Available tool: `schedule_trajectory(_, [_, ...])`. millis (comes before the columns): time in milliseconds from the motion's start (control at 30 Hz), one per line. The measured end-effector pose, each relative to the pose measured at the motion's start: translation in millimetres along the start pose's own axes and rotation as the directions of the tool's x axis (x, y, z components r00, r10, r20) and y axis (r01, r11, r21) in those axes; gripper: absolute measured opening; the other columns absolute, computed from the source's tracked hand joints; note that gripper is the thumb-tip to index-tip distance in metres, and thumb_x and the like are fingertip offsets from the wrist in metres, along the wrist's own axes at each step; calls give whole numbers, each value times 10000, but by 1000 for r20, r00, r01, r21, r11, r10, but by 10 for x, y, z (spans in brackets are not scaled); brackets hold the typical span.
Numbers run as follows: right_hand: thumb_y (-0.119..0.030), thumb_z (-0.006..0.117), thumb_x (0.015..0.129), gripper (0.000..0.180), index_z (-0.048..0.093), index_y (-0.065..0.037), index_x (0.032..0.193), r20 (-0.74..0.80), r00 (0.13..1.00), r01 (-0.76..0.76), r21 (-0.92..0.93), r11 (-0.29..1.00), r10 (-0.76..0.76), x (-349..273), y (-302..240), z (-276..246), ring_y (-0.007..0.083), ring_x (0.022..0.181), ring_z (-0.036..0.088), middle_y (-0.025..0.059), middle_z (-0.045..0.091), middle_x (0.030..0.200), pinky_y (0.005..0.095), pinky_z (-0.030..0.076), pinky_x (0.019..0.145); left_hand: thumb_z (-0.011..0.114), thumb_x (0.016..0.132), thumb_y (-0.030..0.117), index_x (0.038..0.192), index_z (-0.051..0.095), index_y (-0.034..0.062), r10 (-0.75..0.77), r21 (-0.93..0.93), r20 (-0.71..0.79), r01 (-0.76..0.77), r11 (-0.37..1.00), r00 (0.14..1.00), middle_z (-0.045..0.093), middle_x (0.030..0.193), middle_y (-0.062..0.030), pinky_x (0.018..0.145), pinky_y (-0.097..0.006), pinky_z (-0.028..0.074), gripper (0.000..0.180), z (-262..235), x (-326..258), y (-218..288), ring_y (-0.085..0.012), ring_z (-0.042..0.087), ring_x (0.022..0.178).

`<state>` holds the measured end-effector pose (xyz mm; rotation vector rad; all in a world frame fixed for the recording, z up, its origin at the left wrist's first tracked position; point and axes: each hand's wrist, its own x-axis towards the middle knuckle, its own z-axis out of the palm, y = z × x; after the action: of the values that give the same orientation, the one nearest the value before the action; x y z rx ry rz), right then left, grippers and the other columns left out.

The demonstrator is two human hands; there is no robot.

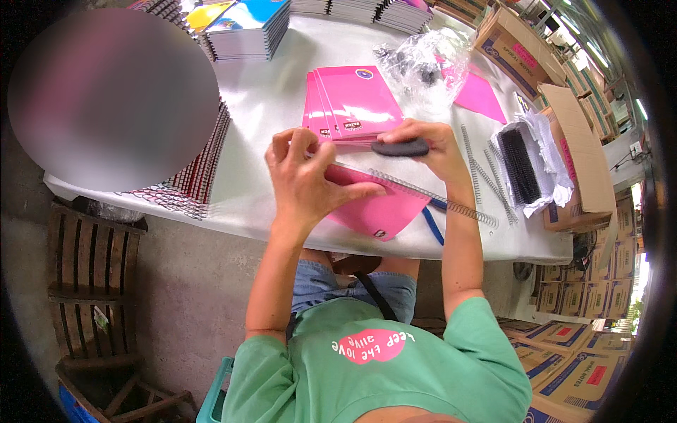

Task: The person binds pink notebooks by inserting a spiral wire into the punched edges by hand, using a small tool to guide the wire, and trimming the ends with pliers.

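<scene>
Because the silver coil (430,195) overhangs its edge, the pink notebook (374,215) could snag

While the pink notebook lies near the front of the worktop (247,176), directly before the person, the left hand (300,173) rests on it, thumb stretched across the cover and fingers bent; whether those fingers pinch any sheets cannot be told. The right hand (438,143) grasps a dark oval tool (402,147) just beyond the coiled edge; its exact kind is unclear.

The chief risk, I judge, is the silver coil: its end runs past the cover close to the right forearm (462,247), so a sweep of that arm could catch it, bend its loops or drag them out of line. If the left thumb slackened, the sheets might skew under the pull. A slip of the tool could scuff the cover or jab the other hand. The stack of pink notebooks (356,102) sits just past the fingers, and a forward shove might fan it. Blue handles (434,224) poke out beside the cover, where the coil's tail could tangle, as it might with the loose coils (471,166) farther right.
</scene>
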<state>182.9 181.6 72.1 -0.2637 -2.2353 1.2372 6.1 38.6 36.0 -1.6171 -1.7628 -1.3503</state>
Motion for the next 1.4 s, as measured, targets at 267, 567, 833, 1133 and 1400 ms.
schedule_trajectory(267, [-64, 594, 789, 147, 676, 4, 890, 67, 997, 13, 280, 960, -33, -23, 40, 117, 245, 845, 631, 168, 665, 908, 405, 490, 863, 793, 355, 580, 706, 514, 80, 53, -87, -111, -63, 994, 992, 394, 977, -103, 873, -487, 308, 671, 110, -43, -48, -321, 383, 1005])
schedule_trajectory(567, [97, 537, 736, 256, 677, 30, 939, 99, 940, 243, 473, 847, -325, 144, -119, 136, 252, 853, 648, 148, 681, 888, 344, 500, 802, 805, 362, 604, 688, 500, 73, 66, -104, -58, -71, 992, 996, 348, 979, -114, 917, -485, 321, 694, 63, 32, -47, -342, 348, 1076])
schedule_trajectory(833, [83, 629, 694, 280, 690, 0, 955, 147, 987, 54, 85, 995, -66, 294, 19, 251, 214, 830, 652, 165, 679, 971, 322, 504, 807, 853, 334, 550, 831, 464, 53, -183, -266, 9, 179, 947, 983, 328, 989, -124, 744, -383, 444, 803, 100, -42, -193, -284, 366, 1013])
schedule_trajectory(1133, [23, 664, 717, 292, 672, 17, 1010, 23, 986, -167, 158, 973, 165, 385, 187, 269, 207, 897, 653, 129, 681, 969, 312, 498, 834, 891, 328, 500, 956, 324, 42, -231, -426, -36, 194, 884, 972, 334, 999, -122, 850, -391, 405, 962, 162, -42, -330, -272, 384, 1007])
schedule_trajectory(1400, [26, 659, 718, 331, 683, -59, 1037, 155, 982, 88, 123, 988, -107, 627, 31, 370, 124, 755, 614, 74, 686, 896, 275, 485, 690, 901, 296, 484, 934, 267, 15, -349, -488, 153, 378, 787, 924, 336, 1013, -122, 852, -347, 408, 1014, 148, -62, -353, -257, 422, 972])
